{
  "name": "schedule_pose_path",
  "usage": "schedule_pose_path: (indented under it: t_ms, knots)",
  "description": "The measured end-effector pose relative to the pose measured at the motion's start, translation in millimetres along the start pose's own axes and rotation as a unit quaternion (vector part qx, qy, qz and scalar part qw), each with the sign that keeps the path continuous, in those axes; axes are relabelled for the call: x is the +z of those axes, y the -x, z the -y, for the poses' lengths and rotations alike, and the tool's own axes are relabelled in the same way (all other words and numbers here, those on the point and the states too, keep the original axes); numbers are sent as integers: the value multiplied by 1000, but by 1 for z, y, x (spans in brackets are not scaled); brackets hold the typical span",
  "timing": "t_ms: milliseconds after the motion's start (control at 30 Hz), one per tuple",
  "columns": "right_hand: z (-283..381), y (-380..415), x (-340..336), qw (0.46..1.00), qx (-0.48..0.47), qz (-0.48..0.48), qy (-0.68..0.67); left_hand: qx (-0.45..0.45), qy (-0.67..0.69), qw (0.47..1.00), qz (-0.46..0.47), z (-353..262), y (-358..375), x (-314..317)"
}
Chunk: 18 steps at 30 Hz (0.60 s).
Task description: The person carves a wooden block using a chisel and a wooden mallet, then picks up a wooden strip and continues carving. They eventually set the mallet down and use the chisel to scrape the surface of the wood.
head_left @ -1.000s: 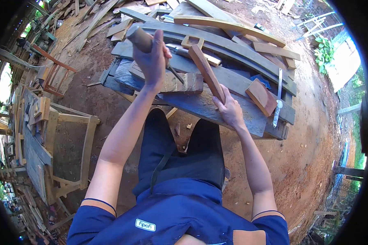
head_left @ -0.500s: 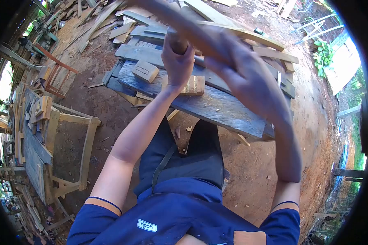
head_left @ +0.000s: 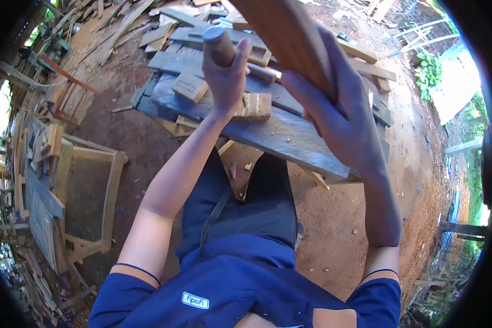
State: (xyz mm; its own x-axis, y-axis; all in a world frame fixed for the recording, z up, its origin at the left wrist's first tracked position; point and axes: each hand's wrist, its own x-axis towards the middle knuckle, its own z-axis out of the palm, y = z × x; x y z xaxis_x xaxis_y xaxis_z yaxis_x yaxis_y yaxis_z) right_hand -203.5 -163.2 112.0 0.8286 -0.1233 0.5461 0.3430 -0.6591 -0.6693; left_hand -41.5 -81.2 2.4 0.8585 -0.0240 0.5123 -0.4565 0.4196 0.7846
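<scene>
My left hand [head_left: 224,85] is closed round a thick, dark cylindrical handle [head_left: 220,48], its flat greyish end pointing up; whatever lies below the fist is hidden. Raised close to the camera on the right, my right hand [head_left: 341,106] grips a long brown wooden bar [head_left: 292,38], thumb on one side and fingers on the other. The bar's far end leaves the top of the view. Just beneath my left wrist, a pale wooden block [head_left: 256,105] rests on the grey plank bench [head_left: 290,139]. Another block [head_left: 189,87] with dark rectangular markings lies left of my left hand.
Several loose boards [head_left: 183,63] are piled across the back of the bench. To the left stands a second wooden bench [head_left: 52,191] with timber on it. A reddish wooden frame [head_left: 68,106] is behind that. Wood scraps lie on the earth floor [head_left: 333,229].
The wooden bar, blurred before, has swung right and come nearer the camera with my right hand. My left hand has shifted slightly left, showing more of the handle's end.
</scene>
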Motion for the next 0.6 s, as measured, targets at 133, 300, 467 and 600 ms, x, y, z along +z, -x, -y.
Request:
schedule_pose_path:
  t_ms: [133, 300, 467, 600]
  knots:
    - [-23, -8, 2, 977, 92, 154, 113, 95, 11, 995, -11, 8, -9, 1]
    - [-65, 35, 22, 965, 243, 3, -98, -66, 54, 996, -24, 12, -8, -38]
    - [-139, 99, 38, 917, 387, -60, -82, -175, 111, 962, -178, 30, -9, -95]
    - [-158, 119, 36, 902, 424, -58, -53, -285, 79, 928, -228, 42, 3, -130]
